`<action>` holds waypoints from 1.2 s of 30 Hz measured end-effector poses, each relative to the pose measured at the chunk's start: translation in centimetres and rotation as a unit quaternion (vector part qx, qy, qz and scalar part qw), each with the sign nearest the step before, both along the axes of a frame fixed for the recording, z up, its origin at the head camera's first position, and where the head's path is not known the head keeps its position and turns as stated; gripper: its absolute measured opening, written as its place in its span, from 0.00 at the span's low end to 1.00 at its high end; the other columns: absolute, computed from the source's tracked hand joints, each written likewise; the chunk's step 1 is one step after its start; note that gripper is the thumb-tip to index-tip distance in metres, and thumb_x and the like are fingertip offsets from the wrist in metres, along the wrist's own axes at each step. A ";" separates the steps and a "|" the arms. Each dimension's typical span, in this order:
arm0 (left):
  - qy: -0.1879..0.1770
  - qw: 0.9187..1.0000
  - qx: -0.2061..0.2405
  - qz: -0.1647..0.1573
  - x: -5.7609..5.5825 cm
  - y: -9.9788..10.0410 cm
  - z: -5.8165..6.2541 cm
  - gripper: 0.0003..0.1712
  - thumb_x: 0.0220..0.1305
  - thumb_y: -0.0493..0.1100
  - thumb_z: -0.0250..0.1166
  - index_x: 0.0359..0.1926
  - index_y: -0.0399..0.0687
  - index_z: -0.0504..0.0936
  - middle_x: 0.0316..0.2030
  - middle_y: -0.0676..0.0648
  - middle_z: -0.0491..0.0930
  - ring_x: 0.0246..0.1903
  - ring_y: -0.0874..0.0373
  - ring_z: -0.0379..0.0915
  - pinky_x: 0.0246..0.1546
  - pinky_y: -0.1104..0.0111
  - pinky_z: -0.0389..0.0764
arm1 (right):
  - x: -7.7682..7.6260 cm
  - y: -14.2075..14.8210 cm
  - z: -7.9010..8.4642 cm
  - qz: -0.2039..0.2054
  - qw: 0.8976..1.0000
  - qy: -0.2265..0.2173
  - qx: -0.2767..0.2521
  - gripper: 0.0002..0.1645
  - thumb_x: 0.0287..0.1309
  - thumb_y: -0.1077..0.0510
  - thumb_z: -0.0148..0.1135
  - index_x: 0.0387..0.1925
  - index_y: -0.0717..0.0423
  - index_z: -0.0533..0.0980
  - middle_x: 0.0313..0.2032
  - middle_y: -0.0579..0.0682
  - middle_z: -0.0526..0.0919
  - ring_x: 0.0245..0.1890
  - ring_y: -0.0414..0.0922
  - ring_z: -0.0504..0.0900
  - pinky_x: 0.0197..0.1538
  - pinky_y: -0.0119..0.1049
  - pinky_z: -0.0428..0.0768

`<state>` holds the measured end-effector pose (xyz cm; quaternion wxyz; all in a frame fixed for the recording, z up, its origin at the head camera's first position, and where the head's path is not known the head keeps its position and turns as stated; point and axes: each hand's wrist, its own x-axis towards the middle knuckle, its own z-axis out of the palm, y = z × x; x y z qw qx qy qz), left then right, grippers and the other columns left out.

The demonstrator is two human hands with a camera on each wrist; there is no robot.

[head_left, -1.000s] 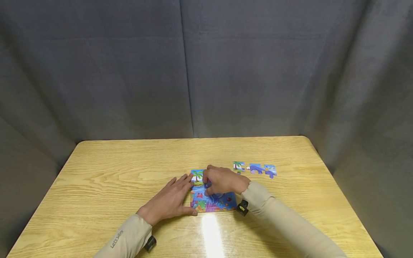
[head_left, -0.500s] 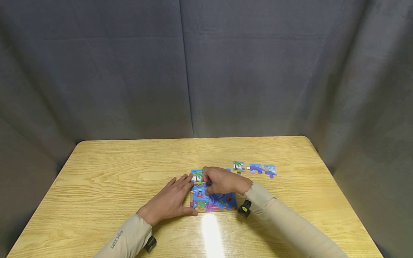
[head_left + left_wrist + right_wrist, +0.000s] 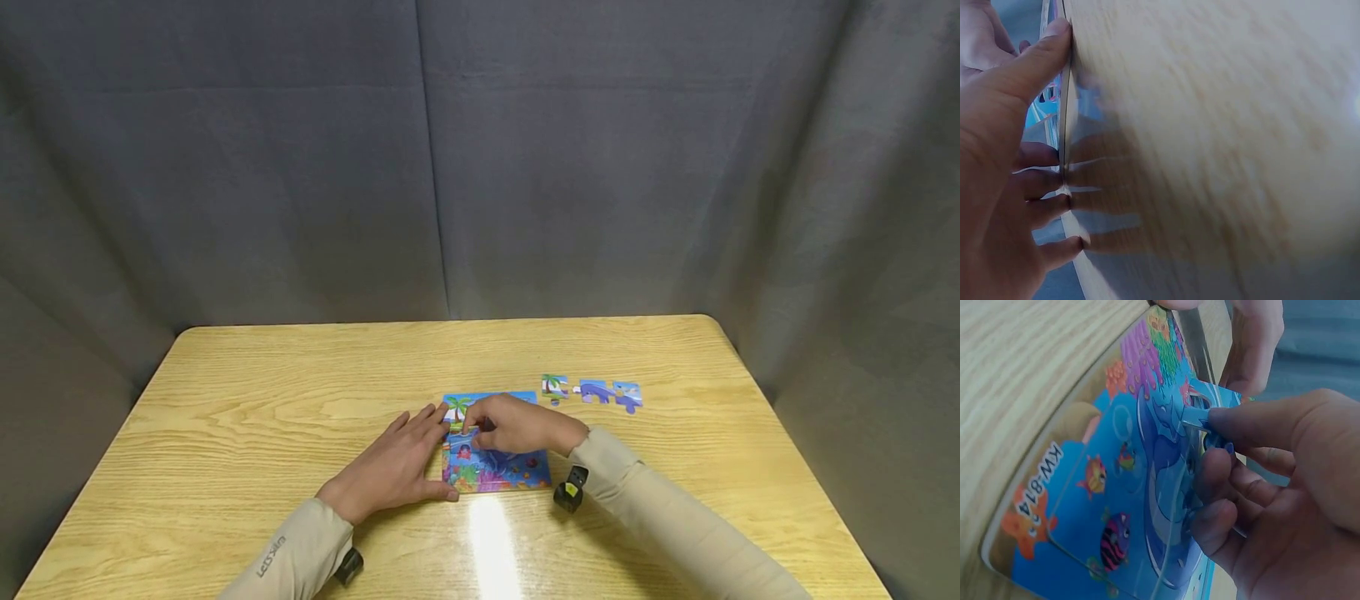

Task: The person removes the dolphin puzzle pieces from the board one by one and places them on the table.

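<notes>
A picture puzzle board (image 3: 517, 478) with a sea scene lies on the table, a palm tree at its far left and coral along its near edge. My left hand (image 3: 393, 462) rests with straight fingers against the board's left edge, its thumb at the near left corner. Over the board's left-middle part, my right hand (image 3: 517, 423) pinches a blue puzzle piece (image 3: 1197, 417) between thumb and fingers. In the right wrist view the piece is tilted over the board, beside the printed dolphin (image 3: 1163, 506). Fingers hide much of the piece and the spot beneath it.
Beyond the board to the right, three loose puzzle pieces lie in a row: a palm tree piece (image 3: 554, 386), a purple-blue piece (image 3: 595, 392) and another blue piece (image 3: 628, 396). The wooden table (image 3: 285, 392) ends at a grey curtain (image 3: 300, 208).
My right hand's fingertips have shifted slightly left over the board, and more of its far right part shows. The left hand and the loose pieces have stayed put.
</notes>
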<state>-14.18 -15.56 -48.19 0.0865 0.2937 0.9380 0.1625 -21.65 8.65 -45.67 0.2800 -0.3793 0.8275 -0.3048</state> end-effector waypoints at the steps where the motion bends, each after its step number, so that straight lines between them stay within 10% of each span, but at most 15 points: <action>1: 0.001 1.000 0.003 0.001 0.0 0.0 0.0 0.58 0.66 0.74 0.67 0.78 0.35 0.67 0.83 0.34 0.56 0.83 0.37 0.54 0.80 0.36 0.60 | 0.0 0.0 -0.1 0.002 1.000 0.002 -0.002 0.08 0.77 0.61 0.61 0.50 0.53 0.84 0.35 0.44 0.81 0.25 0.36 0.70 0.33 0.29 0.70; 18: 0.023 1.000 -0.007 0.010 -0.5 0.6 0.3 0.47 0.73 0.68 0.64 0.76 0.36 0.71 0.82 0.34 0.60 0.82 0.36 0.58 0.78 0.36 0.65 | -0.5 0.8 0.5 -0.016 0.999 -0.008 -0.027 0.07 0.78 0.61 0.59 0.49 0.55 0.82 0.29 0.43 0.76 0.24 0.37 0.68 0.33 0.29 0.69; 36: 0.021 1.000 0.004 0.015 0.0 0.4 -0.1 0.44 0.73 0.68 0.64 0.73 0.37 0.73 0.82 0.34 0.60 0.81 0.36 0.58 0.78 0.36 0.64 | -1.7 7.7 2.7 -0.130 0.990 0.036 -0.049 0.06 0.77 0.60 0.62 0.48 0.53 0.82 0.35 0.56 0.82 0.24 0.40 0.69 0.31 0.32 0.70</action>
